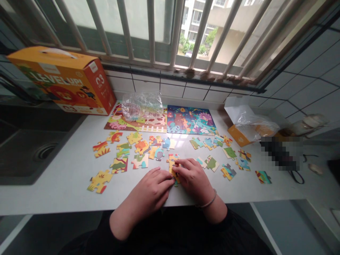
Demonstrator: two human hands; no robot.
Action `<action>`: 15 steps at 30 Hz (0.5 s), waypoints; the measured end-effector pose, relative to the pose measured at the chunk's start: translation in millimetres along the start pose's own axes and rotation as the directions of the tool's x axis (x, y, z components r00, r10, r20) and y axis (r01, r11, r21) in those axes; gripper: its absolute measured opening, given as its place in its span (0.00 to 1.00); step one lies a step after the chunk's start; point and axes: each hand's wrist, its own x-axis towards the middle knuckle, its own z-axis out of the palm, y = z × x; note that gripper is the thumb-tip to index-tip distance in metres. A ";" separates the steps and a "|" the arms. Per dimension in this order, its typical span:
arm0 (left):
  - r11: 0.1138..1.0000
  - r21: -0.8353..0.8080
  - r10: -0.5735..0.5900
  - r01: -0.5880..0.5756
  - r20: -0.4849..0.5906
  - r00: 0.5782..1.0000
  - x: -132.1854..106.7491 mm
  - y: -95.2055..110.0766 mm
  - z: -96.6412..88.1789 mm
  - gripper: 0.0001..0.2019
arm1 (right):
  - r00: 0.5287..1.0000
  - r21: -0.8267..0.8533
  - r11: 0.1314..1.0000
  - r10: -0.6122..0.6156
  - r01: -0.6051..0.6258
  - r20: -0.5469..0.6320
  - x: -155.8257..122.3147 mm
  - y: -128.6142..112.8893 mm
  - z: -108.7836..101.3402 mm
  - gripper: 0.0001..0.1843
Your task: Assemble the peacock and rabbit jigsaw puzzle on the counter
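Near the front edge of the white counter, yellow joined puzzle pieces (174, 160) lie between my hands, partly hidden under the fingers. My left hand (154, 186) comes in from the left, its fingers curled together and the tips on the pieces' lower left edge. From the other side my right hand (192, 175) presses its closed fingers onto the pieces. Loose animal puzzle pieces (141, 146) are spread to the left, several of them touching or overlapping. More loose pieces (230, 152) are scattered to the right.
Two picture puzzles, a farm scene (152, 124) and a blue one (191, 120), lie at the back. Crumpled clear plastic (142, 105) rests on the farm scene. An orange box (66, 85) stands beside the sink (47, 152); an opened carton (240, 136) sits right.
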 end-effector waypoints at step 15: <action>0.853 0.302 -0.351 0.425 -0.270 0.897 9.3 -18.1 14.9 0.23 | 0.997 0.026 0.998 0.057 -0.055 -0.049 -2.3 1.9 0.5 0.11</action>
